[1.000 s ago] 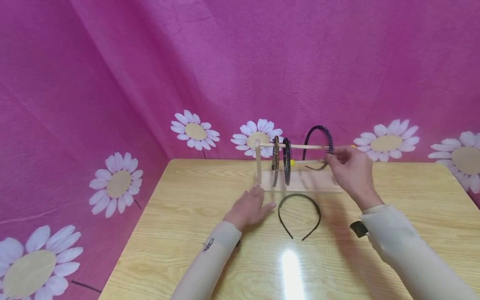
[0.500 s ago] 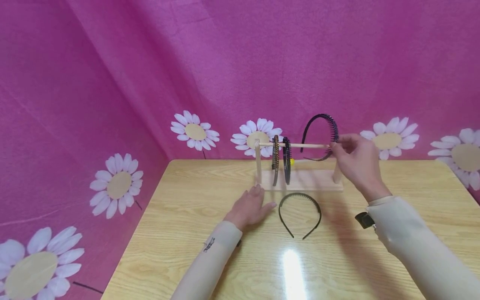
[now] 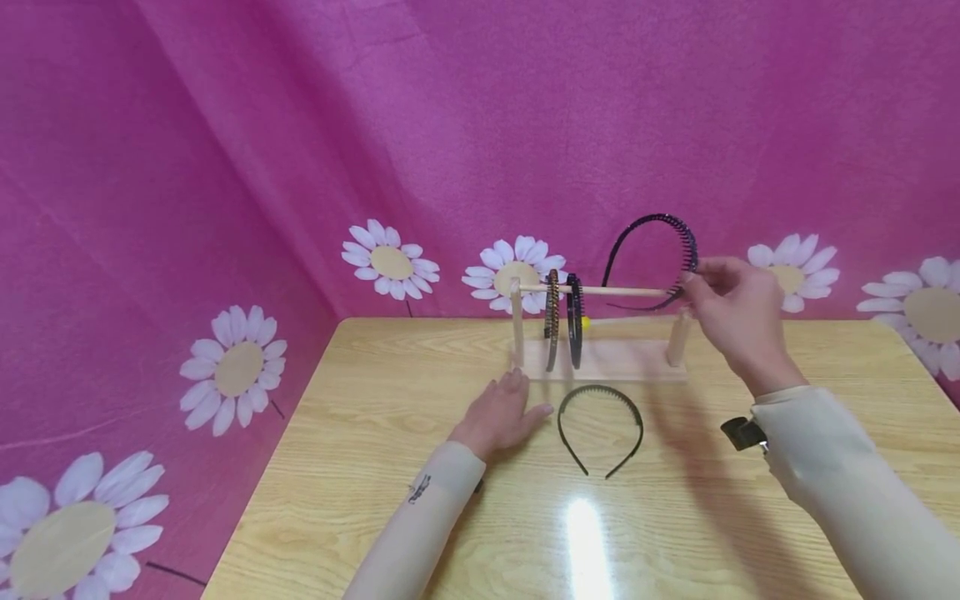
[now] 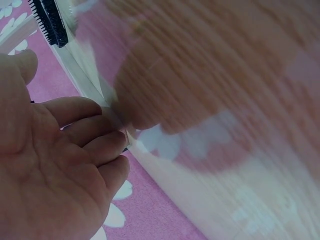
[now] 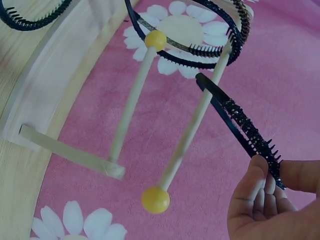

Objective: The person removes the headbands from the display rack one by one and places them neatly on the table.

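Note:
My right hand pinches a black glittery toothed headband between thumb and fingers, by its side. In the right wrist view the held headband is tilted, and one end overlaps a rod of the wooden stand. A brown-gold headband and a black headband hang on the stand's left part. My left hand lies relaxed on the table, fingertips right at the left end of the stand's base. Another black toothed headband lies on the table before the stand.
The stand's two rods end in yellow balls on the right side. Close behind the wooden table hangs a pink curtain with white daisies. A dark wrist camera sits at my right cuff.
My right hand has moved up and to the right with the pinched headband, which rose from around the rod's end. My left hand and the other headbands have stayed in place.

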Demonstrator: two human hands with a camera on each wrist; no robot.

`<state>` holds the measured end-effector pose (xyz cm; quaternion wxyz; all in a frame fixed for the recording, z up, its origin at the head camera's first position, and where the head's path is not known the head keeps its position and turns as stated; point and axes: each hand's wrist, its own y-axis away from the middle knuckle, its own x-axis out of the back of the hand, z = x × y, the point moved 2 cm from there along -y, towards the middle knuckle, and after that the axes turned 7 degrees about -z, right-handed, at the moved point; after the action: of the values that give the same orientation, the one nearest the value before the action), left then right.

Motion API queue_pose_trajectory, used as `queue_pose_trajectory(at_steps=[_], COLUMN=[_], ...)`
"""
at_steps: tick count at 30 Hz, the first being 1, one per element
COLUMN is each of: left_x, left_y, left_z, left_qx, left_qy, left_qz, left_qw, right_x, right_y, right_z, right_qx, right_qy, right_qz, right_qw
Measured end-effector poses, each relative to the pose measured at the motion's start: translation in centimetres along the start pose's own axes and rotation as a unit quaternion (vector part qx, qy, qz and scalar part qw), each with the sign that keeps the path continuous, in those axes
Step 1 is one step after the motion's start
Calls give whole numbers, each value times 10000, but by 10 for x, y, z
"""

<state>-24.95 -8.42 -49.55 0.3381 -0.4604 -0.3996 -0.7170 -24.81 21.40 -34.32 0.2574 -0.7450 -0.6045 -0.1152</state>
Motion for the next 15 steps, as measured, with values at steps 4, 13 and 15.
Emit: queue_pose_trajectory(at_steps=[4, 13, 15], left_x=[-1, -3, -2], left_y=[0, -3, -3], left_z=[-1, -1, -1], left_qx=[20, -43, -35], left_qy=[-26, -49, -81], left_qz=[-1, 42, 87], left_qw=[10000, 10000, 9999], right_x=[6, 25, 29], right_y=[2, 6, 6], right_z=[3, 5, 8], right_qx=[-142, -94, -48], right_qy=[-185, -1072, -1347], right_qz=[-30, 134, 117], right_qw=[9997, 9941, 9908])
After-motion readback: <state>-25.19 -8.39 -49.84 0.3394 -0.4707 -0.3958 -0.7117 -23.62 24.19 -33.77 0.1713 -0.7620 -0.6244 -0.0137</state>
